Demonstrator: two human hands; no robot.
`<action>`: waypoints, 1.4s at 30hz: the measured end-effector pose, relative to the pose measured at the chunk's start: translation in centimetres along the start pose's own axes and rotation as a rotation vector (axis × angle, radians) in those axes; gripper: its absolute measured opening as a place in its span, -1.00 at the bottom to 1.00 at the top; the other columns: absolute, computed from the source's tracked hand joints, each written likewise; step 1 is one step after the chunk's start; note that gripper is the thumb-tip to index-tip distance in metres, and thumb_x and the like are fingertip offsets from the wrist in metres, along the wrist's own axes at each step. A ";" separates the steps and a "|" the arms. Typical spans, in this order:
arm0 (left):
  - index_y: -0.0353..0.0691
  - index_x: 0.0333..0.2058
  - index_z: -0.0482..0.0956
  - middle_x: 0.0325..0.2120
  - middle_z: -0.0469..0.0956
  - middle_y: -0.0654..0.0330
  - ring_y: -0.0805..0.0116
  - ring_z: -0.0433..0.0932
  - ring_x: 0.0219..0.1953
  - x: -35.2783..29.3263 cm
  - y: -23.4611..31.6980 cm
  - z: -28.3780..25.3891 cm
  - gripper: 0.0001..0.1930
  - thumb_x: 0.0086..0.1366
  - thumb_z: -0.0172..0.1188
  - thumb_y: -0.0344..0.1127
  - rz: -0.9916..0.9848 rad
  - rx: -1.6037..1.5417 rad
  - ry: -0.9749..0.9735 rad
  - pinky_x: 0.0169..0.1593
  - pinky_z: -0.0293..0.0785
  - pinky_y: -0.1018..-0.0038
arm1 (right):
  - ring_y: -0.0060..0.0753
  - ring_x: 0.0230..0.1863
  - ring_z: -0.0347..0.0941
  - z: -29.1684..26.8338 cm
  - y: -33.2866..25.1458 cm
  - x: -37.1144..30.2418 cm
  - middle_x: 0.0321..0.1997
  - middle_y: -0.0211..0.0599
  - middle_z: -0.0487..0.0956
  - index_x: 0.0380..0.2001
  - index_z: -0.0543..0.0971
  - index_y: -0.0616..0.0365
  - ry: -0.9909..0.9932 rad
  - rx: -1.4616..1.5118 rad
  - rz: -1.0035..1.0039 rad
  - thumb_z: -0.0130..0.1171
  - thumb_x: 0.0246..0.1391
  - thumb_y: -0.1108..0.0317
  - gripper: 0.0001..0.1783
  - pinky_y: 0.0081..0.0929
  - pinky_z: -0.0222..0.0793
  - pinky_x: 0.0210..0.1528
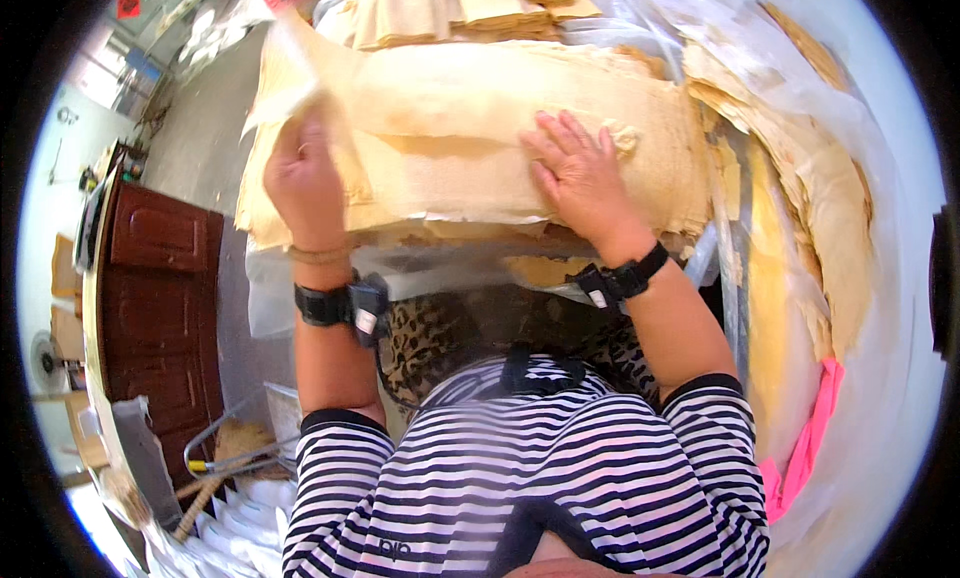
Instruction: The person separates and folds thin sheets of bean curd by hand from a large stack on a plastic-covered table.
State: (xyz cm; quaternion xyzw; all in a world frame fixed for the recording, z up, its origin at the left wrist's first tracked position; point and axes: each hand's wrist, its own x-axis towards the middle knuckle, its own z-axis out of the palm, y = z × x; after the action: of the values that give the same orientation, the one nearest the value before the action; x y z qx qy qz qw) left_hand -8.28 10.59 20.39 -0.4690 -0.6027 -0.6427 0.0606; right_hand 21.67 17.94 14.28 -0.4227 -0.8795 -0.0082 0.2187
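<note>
A thick stack of thin, tan, cloth-like sheets lies across the surface in front of me. My left hand is closed at the left side of the stack, on the edge of the top tan sheet. That part of the sheet is lifted and smeared by motion, so its exact grip is partly hidden. My right hand lies flat on the right part of the stack with its fingers spread. Beside its fingertips is a small crumpled bit of the same tan material.
More folded tan sheets are piled behind the stack. To the right, clear plastic film and large tan sheets hang beside a pink strip. At left stands a dark red wooden cabinet, with a metal-framed item near it.
</note>
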 end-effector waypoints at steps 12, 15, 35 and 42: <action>-0.26 -0.14 0.64 -0.17 0.66 0.02 0.07 0.63 -0.11 -9.8 12.6 12.0 -0.75 0.24 0.22 -0.30 0.531 0.145 -0.954 -0.01 0.53 0.29 | -0.09 0.23 0.36 0.6 0.5 -2.7 0.21 -0.05 0.45 0.06 0.55 0.04 -0.292 0.029 0.158 -0.02 0.24 0.16 -0.60 0.20 0.12 0.26; -0.23 0.00 0.58 -0.07 0.63 0.05 0.08 0.59 0.00 -7.3 15.1 9.3 -0.68 0.31 0.16 -0.26 0.354 0.062 -1.019 0.08 0.48 0.29 | -0.08 0.19 0.38 0.8 1.1 -3.6 0.16 -0.04 0.47 0.04 0.56 0.06 -0.229 0.010 0.179 -0.01 0.23 0.18 -0.62 0.14 0.16 0.23; 0.17 0.29 0.35 0.34 0.24 0.03 0.10 0.16 0.40 -4.1 1.4 11.3 -0.52 0.43 -0.07 -0.01 0.593 0.646 -0.946 0.37 0.06 0.21 | 0.04 -0.11 0.55 1.6 2.3 -5.2 -0.17 -0.01 0.63 -0.11 0.61 0.17 0.086 0.082 0.316 0.03 0.18 0.33 -0.72 -0.21 0.39 0.08; 0.24 0.18 0.48 0.27 0.32 -0.02 0.05 0.24 0.34 -4.3 0.4 11.3 -0.58 0.36 0.01 -0.03 0.574 0.519 -0.888 0.34 0.09 0.14 | 0.02 -0.15 0.54 -9.1 6.2 -7.6 -0.19 -0.10 0.63 -0.09 0.62 0.09 0.855 0.317 0.429 0.15 0.14 0.33 -0.72 -0.17 0.44 -0.04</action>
State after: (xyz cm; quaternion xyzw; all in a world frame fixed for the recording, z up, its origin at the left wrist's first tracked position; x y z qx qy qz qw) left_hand 0.32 17.78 15.86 -0.8075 -0.5568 -0.1740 0.0868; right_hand 33.86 14.53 18.47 -0.5144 -0.5949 -0.0015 0.6176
